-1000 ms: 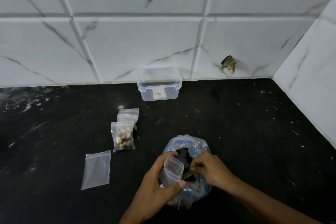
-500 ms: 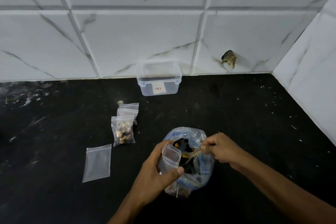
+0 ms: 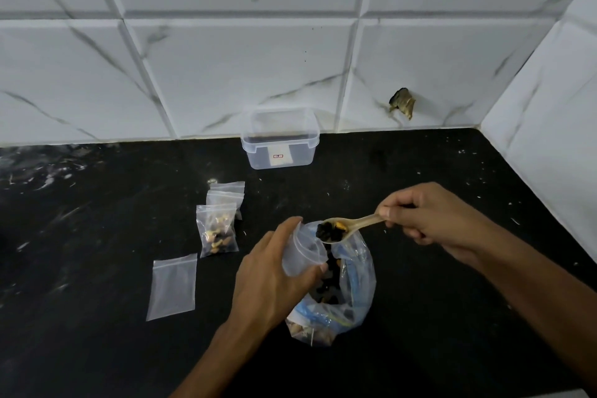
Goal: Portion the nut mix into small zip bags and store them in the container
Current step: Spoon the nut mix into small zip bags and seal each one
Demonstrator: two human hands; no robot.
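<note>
We see the big bag of nut mix [image 3: 352, 294] open on the black counter [image 3: 452, 317]; just above its mouth a wooden spoon [image 3: 350, 225] carries dark nuts, pinched in the right hand [image 3: 429, 220]. The left hand [image 3: 274, 278] grips a small zip bag [image 3: 300, 255], mouth open, beside the spoon. Left lie filled bags [image 3: 218, 229] and an empty bag [image 3: 172, 286]; the clear container [image 3: 280, 139] stands at the wall

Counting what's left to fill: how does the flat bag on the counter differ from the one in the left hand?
The flat bag lies empty on the counter; the held bag is gripped by the left hand, mouth open beside the loaded spoon. Both are small, clear zip bags.
</note>
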